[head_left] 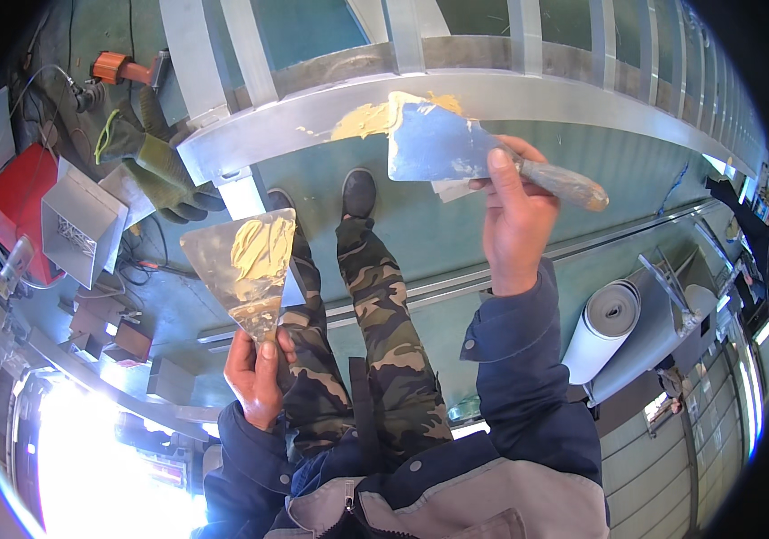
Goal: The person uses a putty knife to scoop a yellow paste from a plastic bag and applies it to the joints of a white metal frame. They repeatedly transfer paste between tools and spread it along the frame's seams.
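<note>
Two hands in view, both occupied. Nearest, L hand (pixel 257 386) at approx 7–8 o'clock grasps a wide scraper (pixel 232 283) near the blade base, thumb on top; its handle is mostly hidden. That blade, at 9, carries a thick dab of yellow putty (pixel 263 247), so supply looks OK. R hand (pixel 521 220) at 2 grasps the wooden handle (pixel 568 184) of a 2nd scraper (pixel 438 148), fingers wrapped round, blade reaching to 1 w/ putty along its top edge. Blade overlaps the curved metal rail (pixel 537 101), which arcs approx 10 to 2 across the top, beyond the feet; can't tell how firmly it presses. Progress, my read: partway. Done = an uneven putty patch (pixel 362 121) on the rail at 12, just beside the blade, plus a few specks to its left. Left = smoothing that patch, prob.; rest of rail looks mostly bare metal. Containers, farther out: grey box (pixel 101 238) at 9, tilted, mouth showing, small metal pcs (pixel 74 235) inside, likely fasteners; red bin (pixel 21 216) just beyond it, contents n/c. Work gloves (pixel 160 171) at 10, orange power tool (pixel 124 69) past them, same dir.
</note>
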`<state>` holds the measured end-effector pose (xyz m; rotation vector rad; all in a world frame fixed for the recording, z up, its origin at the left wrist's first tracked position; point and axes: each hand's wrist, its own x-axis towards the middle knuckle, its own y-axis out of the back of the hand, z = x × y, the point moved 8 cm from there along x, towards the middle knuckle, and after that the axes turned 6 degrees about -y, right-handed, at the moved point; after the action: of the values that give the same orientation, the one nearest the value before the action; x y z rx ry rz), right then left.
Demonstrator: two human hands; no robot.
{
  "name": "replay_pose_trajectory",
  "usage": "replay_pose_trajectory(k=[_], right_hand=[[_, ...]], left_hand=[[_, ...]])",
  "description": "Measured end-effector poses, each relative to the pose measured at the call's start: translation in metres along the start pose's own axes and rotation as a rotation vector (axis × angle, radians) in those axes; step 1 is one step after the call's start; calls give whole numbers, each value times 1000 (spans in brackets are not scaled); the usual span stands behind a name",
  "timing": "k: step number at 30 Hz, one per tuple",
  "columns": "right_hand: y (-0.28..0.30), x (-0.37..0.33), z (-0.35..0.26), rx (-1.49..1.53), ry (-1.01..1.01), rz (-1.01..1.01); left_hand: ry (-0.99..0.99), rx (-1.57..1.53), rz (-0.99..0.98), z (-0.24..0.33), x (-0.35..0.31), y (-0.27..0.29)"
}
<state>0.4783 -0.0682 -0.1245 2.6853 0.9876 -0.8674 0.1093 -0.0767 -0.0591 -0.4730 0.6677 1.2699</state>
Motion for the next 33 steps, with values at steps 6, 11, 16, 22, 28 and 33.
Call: replay_pose_trajectory(k=[6, 11, 16, 22, 28, 33], right_hand=[[14, 4, -3, 34, -5, 23], [24, 7, -8, 35, 14, 44], [38, 11, -12, 39, 13, 73], [57, 14, -23, -1, 41, 113], [48, -8, -35, -47, 113, 138], [-20, -30, -31, -144, 147, -27]], left_hand=[[2, -4, -2, 0, 1, -1], [9, 3, 1, 0, 1, -2], [5, -2, -10, 1, 4, -3], [8, -8, -5, 1, 3, -4], [17, 38, 21, 2, 2, -3], [30, 14, 30, 2, 3, -4]])
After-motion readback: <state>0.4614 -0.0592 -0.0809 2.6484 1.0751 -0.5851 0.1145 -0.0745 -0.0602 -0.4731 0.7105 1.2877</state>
